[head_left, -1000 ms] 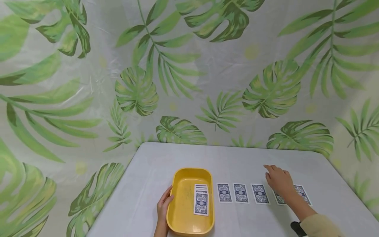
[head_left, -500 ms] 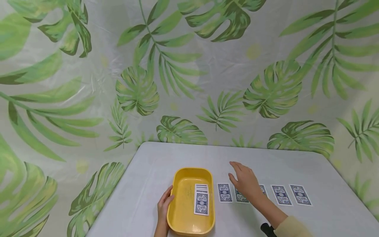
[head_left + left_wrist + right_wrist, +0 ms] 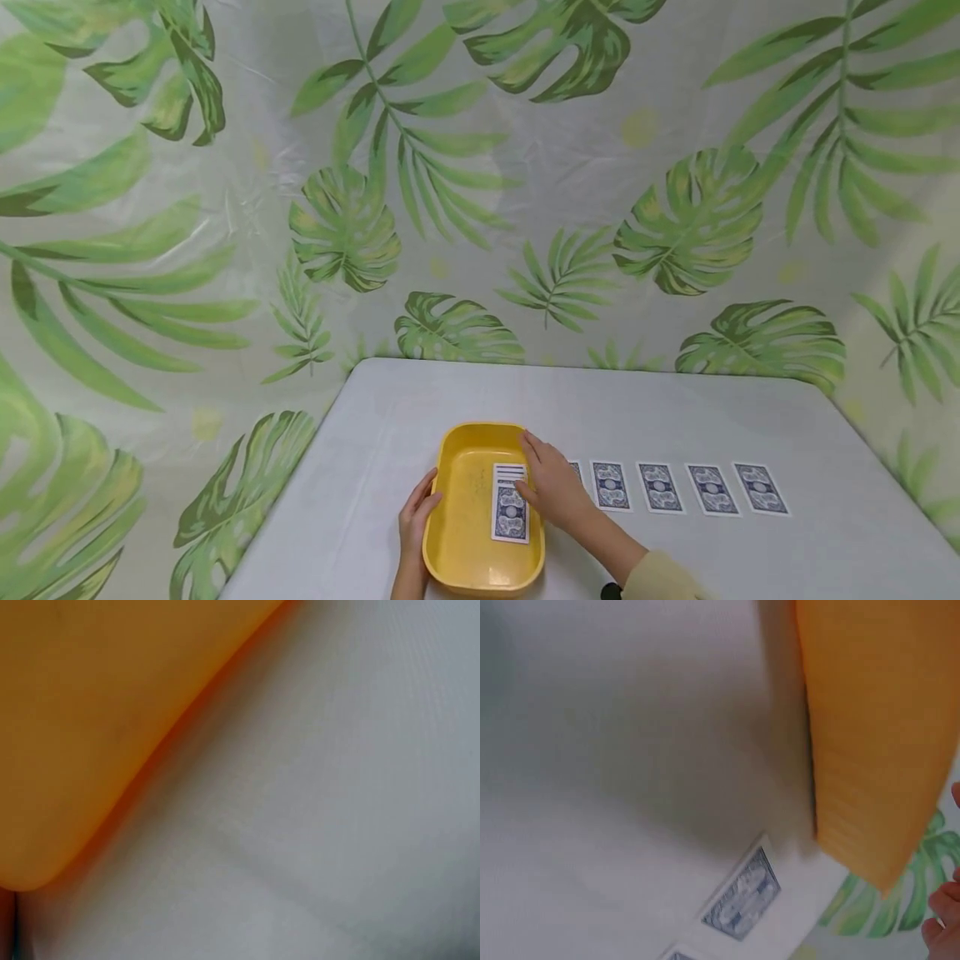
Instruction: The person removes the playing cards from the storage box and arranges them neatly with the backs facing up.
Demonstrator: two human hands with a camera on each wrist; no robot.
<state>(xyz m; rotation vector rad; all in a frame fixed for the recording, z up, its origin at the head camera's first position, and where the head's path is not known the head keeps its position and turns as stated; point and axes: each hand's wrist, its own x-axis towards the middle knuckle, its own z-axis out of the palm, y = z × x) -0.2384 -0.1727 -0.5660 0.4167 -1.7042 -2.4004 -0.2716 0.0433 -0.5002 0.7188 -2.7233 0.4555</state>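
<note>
A yellow tray stands on the white table, with several overlapping playing cards inside along its right side, the front one showing a blue patterned back. My left hand holds the tray by its left side, thumb at the rim. My right hand is over the tray's right rim, fingers extended toward the far corner and thumb overlapping the cards. In the right wrist view, the right fingertips show beyond the rim of the tray, apart from its outer wall. The left wrist view shows mostly tray wall.
A row of face-down playing cards runs rightward from the tray on the white table; the nearest one is partly hidden by my right hand. A leaf-patterned sheet hangs behind the table.
My right hand has swept left from above the far end of the card row to the tray's right rim. The left hand, the tray and the cards have stayed put.
</note>
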